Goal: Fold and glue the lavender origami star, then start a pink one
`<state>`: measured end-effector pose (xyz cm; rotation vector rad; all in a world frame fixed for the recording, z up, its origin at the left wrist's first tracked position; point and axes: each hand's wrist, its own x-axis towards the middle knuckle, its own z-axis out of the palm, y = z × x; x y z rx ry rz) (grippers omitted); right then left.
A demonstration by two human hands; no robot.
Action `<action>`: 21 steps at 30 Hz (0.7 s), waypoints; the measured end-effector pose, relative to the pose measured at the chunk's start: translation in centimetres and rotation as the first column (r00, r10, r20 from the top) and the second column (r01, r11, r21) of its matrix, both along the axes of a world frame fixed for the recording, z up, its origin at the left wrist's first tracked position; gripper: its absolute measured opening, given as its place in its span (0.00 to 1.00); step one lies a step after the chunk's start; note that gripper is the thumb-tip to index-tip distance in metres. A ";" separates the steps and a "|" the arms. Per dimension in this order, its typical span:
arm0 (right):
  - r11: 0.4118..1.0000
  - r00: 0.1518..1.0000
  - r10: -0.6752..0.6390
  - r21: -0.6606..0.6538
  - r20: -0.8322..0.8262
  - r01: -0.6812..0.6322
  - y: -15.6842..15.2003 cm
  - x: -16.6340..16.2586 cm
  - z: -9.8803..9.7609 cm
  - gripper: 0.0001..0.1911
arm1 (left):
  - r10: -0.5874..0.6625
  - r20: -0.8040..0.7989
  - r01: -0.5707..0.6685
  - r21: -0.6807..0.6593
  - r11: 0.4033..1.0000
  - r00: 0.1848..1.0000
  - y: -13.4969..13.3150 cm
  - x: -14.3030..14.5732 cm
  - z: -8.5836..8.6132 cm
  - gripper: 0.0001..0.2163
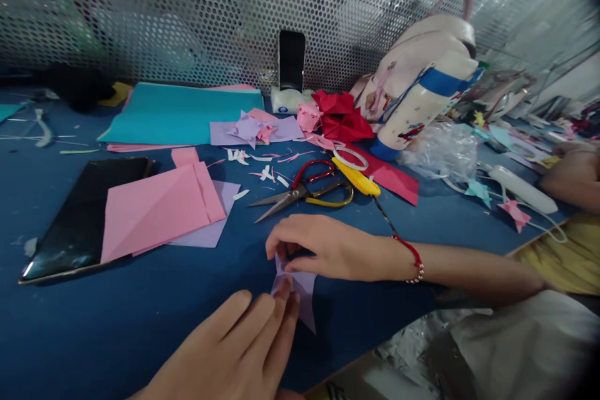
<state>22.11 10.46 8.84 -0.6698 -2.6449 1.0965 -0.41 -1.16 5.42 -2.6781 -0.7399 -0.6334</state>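
My left hand (225, 344) reaches in from the lower left, its fingertips pressing on the one folded lilac paper (307, 303); whether its thumb pinches from beneath I can't tell. The paper lies at those fingertips and just to their right, touching both my hands, so neither is nearer. Its long axis seems to run from under my right fingers back towards me, slanting right to a point. My right hand (323, 247) comes across from the right over the far end, thumb and bent fingers pinching it.

Counting left to right: beyond my left hand, one black tablet (84, 212), several pink sheets (154, 209) too overlapped to count, and at least one lilac sheet (229, 206) under them. Past my right hand, one pair of scissors (300, 192) and one yellow cutter (359, 178). Beyond my right forearm, one bottle (415, 109) and two small stars, one turquoise star (478, 192), one pink star (514, 214).
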 end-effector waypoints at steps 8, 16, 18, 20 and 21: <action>1.000 1.000 0.006 0.027 -0.026 -0.005 -0.2 0.3 -0.4 0.08 | 0.037 0.083 -0.032 -0.059 0.998 0.996 0.0 -1.1 -1.2 0.26; 0.861 0.968 0.217 0.492 -0.124 -0.129 -0.1 1.8 -2.4 0.13 | 0.076 0.108 -0.065 -0.101 0.993 0.991 -0.1 -1.7 -2.4 0.21; 0.852 0.959 0.241 0.505 -0.148 -0.136 0.2 2.2 -2.8 0.14 | 0.090 0.134 -0.077 -0.098 0.992 0.987 0.1 -1.7 -2.5 0.20; 0.869 0.954 0.251 0.472 -0.165 -0.147 0.5 2.5 -3.2 0.15 | 0.105 0.176 -0.090 -0.095 0.991 0.979 0.3 -1.8 -2.5 0.21; 0.877 0.950 0.254 0.456 -0.179 -0.149 0.7 2.7 -3.2 0.15 | 0.107 0.189 -0.089 -0.097 0.991 0.976 0.4 -1.9 -2.6 0.21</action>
